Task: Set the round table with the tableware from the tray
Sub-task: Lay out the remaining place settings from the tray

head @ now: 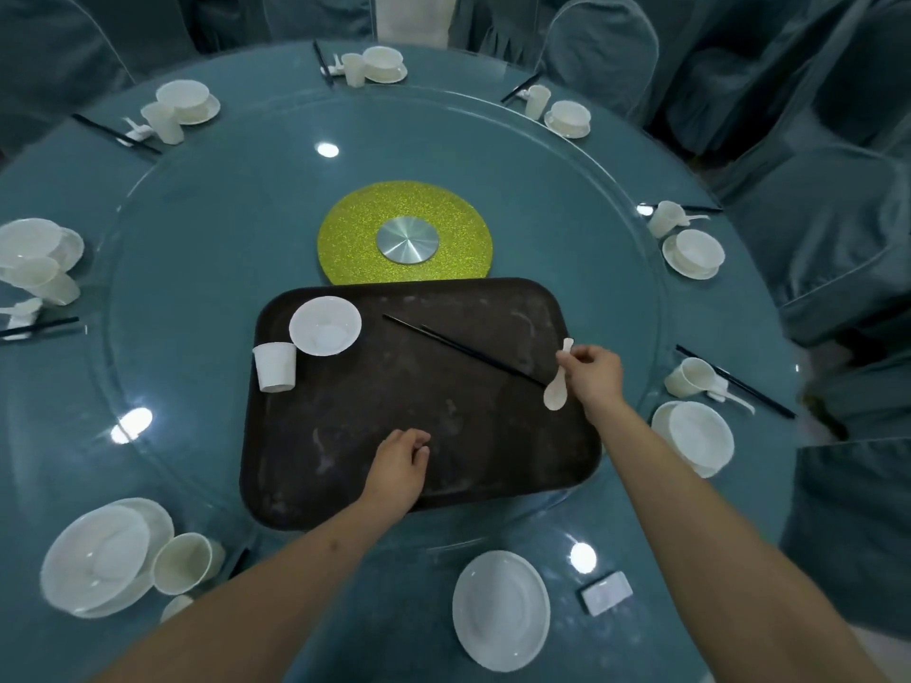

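Table: a big round table (207,199) with a blue-green cloth and a glass top.
Middle: a sparkly yellow-green disc (355,239) with a shiny metal circle (407,240) in its middle.
Tray: a dark tray (394,386) lies on the glass, just in front of the disc and near the person.
On the tray: a white bowl (325,325) sits near the far left corner. A white cup (275,366) stands touching it on the left. A pair of dark chopsticks (463,350) lies slanted across the right half.
Right hand: the right hand (594,374) is over the right side of the tray. Its thumb and fingers pinch a white spoon (559,382) by the handle — the scoop end hangs down near the tip of the chopsticks.
Left hand: the left hand (399,463) rests on the near part of the tray. Its fingers are loosely curled and it holds nothing.
In front of the person: a white plate (500,611) lies on the cloth, and a small white chopstick rest (605,592) sits to its right.
Around the table: other places are set with a bowl on a plate, a cup, a spoon and chopsticks — one set (106,554) is at the near left, another (700,416) at the right.
Chairs: chairs with blue-green covers (813,214) stand around the table.
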A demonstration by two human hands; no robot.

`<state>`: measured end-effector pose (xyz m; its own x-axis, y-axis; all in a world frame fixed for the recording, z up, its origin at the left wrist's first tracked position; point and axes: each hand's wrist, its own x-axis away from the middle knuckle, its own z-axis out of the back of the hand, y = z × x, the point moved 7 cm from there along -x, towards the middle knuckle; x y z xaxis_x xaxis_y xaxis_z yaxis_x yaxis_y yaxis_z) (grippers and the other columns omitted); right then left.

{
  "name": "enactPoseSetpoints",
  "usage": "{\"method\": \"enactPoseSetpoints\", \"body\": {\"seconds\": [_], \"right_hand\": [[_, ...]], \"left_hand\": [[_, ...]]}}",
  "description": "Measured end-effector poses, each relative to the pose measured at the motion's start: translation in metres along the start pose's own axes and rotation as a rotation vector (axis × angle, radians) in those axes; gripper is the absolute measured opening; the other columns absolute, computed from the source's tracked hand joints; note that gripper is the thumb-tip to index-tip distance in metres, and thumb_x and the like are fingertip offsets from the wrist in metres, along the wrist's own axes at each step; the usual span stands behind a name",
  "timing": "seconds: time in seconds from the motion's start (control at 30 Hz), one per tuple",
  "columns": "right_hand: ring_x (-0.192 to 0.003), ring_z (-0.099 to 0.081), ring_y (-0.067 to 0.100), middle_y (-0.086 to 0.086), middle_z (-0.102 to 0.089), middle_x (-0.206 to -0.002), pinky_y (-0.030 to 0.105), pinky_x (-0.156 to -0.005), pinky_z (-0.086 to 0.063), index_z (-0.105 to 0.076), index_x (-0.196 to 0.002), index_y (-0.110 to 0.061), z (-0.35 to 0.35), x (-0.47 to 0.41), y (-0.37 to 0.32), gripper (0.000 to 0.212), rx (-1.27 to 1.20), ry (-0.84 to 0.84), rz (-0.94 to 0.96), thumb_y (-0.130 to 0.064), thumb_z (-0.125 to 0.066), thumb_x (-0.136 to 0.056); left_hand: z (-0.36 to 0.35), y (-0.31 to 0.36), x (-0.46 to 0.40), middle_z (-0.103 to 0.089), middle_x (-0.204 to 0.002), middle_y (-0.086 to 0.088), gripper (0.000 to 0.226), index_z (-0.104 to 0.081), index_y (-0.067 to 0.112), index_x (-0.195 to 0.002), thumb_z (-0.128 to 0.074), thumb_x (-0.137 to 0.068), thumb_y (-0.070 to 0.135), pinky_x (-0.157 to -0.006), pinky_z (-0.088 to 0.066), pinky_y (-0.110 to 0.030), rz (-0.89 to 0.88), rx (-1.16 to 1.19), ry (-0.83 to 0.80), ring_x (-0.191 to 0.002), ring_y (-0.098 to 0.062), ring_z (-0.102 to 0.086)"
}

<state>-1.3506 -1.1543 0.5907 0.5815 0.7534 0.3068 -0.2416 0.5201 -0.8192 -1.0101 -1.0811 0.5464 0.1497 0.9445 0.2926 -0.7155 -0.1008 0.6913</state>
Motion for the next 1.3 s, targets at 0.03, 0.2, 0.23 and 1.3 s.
{"method": "enactPoseSetpoints", "body": {"seconds": [0.03,0.2,0.23,1.3], "right_hand": [[-0.076,-0.065,0.02,0.005,-0.071,-0.082,0.044,-0.086,-0.056,-0.068,-0.08,-0.014,0.005,0.007,0.007,0.012,-0.061,0.013,-0.025,-0.018,-0.078,-0.087],[-0.072,-0.061,0.02,0.011,-0.066,-0.079,0.035,-0.074,-0.059,-0.067,-0.089,-0.004,0.03,0.055,0.04,0.011,-0.394,0.03,-0.112,-0.012,-0.074,-0.092],[-0.069,-0.059,0.018,0.01,-0.065,-0.078,0.032,-0.072,-0.057,-0.067,-0.089,-0.004,0.036,0.067,0.047,0.01,-0.444,0.045,-0.129,-0.011,-0.073,-0.093],[-0.088,-0.069,0.023,0.017,-0.072,-0.091,0.028,-0.058,-0.062,-0.058,-0.124,0.008,0.067,0.299,0.271,0.028,-1.565,0.561,-0.782,-0.001,-0.063,-0.098]], "left_hand": [[-0.001,0.001,0.005,-0.057,-0.115,0.001,0.025,-0.062,0.015,-0.122,-0.049,-0.101,0.02,-0.098,-0.047,-0.032,-0.007,-0.007,0.0,-0.107,-0.017,-0.057],[-0.007,0.003,0.021,-0.058,-0.117,-0.004,0.027,-0.061,0.014,-0.124,-0.05,-0.101,0.02,-0.099,-0.046,-0.036,-0.015,-0.044,-0.021,-0.108,-0.023,-0.057],[-0.008,0.003,0.024,-0.059,-0.117,-0.005,0.027,-0.061,0.013,-0.124,-0.05,-0.1,0.019,-0.099,-0.046,-0.037,-0.022,-0.053,-0.026,-0.109,-0.024,-0.057],[-0.036,0.012,0.056,-0.065,-0.116,-0.012,0.028,-0.062,0.008,-0.123,-0.05,-0.1,0.019,-0.101,-0.044,-0.04,-0.111,-0.224,-0.112,-0.109,-0.03,-0.059]]}}
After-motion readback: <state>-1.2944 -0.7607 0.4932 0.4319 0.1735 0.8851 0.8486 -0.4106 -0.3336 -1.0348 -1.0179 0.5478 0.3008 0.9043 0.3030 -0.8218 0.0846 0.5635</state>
